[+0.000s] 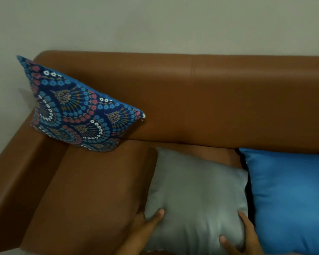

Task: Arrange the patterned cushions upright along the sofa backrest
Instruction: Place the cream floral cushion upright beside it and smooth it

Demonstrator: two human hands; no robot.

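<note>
A blue patterned cushion [75, 109] with floral fans stands tilted in the sofa's left corner, leaning on the backrest [210, 96] and armrest. A plain grey cushion [195, 192] lies flat on the seat, its plain side up. My left hand [145, 229] grips its lower left edge, thumb on top. My right hand [243, 238] holds its lower right corner, thumb and a finger pressed on the fabric. A plain blue cushion [291, 197] lies flat to the right, touching the grey one.
The brown leather sofa has a left armrest [17, 179] and bare seat [96, 190] between the patterned cushion and the grey one. A pale wall [155, 23] rises behind the backrest.
</note>
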